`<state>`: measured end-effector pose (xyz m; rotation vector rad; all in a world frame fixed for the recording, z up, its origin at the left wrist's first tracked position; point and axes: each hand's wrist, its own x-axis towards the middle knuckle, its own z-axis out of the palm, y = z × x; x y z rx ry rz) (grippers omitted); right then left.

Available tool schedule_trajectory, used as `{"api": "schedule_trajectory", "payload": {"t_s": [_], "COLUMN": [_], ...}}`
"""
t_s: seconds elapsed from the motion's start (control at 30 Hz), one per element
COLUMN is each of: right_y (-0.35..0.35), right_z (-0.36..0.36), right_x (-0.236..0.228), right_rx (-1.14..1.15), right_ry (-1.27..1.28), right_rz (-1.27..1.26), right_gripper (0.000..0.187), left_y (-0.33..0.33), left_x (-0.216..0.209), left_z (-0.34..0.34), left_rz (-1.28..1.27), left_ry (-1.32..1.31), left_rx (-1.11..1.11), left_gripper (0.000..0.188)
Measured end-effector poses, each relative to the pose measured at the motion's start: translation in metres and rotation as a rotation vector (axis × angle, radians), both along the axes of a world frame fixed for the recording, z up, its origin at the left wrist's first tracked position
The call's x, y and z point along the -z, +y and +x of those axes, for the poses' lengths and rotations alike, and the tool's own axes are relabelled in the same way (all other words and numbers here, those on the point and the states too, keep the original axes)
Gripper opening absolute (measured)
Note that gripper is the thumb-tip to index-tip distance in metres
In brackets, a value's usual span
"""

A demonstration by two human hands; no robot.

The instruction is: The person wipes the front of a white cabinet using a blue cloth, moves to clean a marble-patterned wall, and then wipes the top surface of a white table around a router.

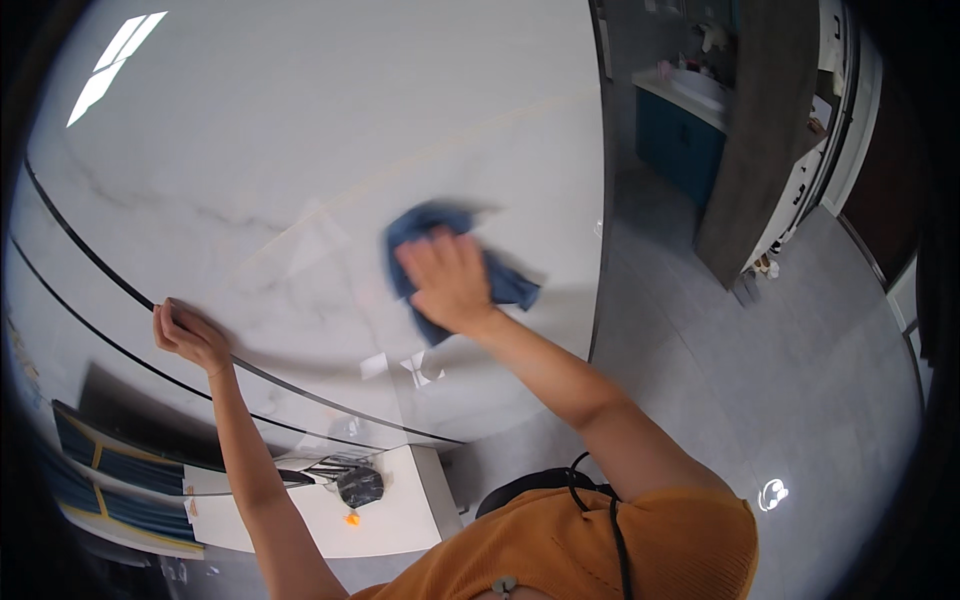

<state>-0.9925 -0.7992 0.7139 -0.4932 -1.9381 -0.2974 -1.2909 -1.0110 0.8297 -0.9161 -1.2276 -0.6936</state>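
Note:
My right hand (447, 282) is pressed onto a crumpled blue cloth (432, 215), holding it against a glossy white marble-look wall panel (300, 110). Hand and cloth are blurred by motion, with a corner of cloth sticking out to the right. Further left, my left hand (190, 338) touches the panel beside a dark trim strip (95, 250). Its fingers are curled in, and whatever they may hold is hidden. Below the right hand, a white switch plate (420, 370) and a plain white plate (373, 366) are set in the wall.
A white cabinet (400, 520) at the lower left carries a round dark object (360, 486) and a small orange item (352, 519). Past the panel's right edge, grey floor (660, 260) leads to a blue vanity (680, 135) with a basin (700, 88).

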Motion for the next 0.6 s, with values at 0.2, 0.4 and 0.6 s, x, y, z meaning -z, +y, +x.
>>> {"api": "schedule_trajectory", "payload": {"t_s": [0.2, 0.4, 0.6], "right_y": [0.030, 0.130, 0.152], "right_z": [0.011, 0.126, 0.125], "right_x": [0.011, -0.005, -0.004], "right_rx": [-0.038, 0.209, 0.058], "right_ry": [-0.233, 0.183, 0.758], "right_rz": [0.308, -0.128, -0.173], "right_gripper": [0.063, 0.062, 0.056], "left_y": [-0.004, -0.004, -0.001], "left_x": [0.004, 0.001, 0.006], "left_z": [-0.014, -0.008, -0.004], "left_rz": [0.005, 0.022, 0.039], "left_ry": [-0.005, 0.012, -0.012], "left_rx": [0.013, 0.007, -0.060], "left_gripper": [0.028, 0.027, 0.028]}}
